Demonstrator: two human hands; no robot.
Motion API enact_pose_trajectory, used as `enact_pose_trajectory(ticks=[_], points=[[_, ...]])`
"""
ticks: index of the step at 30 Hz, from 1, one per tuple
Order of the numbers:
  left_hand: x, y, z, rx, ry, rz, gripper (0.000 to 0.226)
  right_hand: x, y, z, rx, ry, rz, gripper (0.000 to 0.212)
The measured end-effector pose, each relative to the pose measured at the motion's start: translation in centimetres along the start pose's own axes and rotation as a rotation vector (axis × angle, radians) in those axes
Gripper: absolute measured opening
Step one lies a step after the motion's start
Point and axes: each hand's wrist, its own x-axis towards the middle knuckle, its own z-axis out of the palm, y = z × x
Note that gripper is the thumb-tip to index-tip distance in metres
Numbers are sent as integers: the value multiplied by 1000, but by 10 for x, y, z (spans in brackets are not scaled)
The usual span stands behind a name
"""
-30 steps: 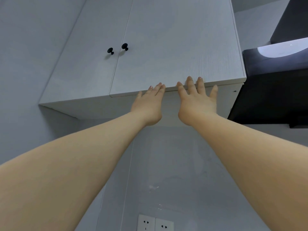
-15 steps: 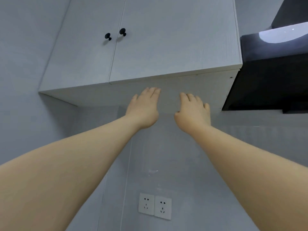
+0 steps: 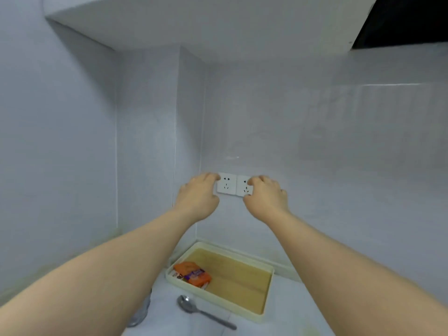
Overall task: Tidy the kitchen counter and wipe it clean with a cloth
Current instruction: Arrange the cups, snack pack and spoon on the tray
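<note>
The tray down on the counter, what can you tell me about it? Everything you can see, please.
The tray is a shallow rectangle with a cream rim, plastic by the look, and a yellow-brown floor that looks like wood. It lies flat on the white counter, set in its far corner. An orange packet lies inside at the near left end; the rest of the floor is bare. A spoon lies on the counter in front, apart from it.

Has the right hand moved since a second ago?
Yes. The right hand has dropped from the cabinet edge down to the wall sockets, now overlapping the right one.
</note>
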Motion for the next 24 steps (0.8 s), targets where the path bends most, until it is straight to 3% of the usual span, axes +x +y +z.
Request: enact_pose_trajectory(ticks=[9, 14, 24], points=[[-84, -46, 91, -71, -268, -128, 51, -77, 25, 128, 36, -335, 107, 43], [-118, -53, 127, -98, -433, -133, 53, -122, 39, 160, 18, -490, 196, 40], [-179, 28, 186, -217, -628, -14, 50, -204, 102, 135, -21, -443, 470, 40]])
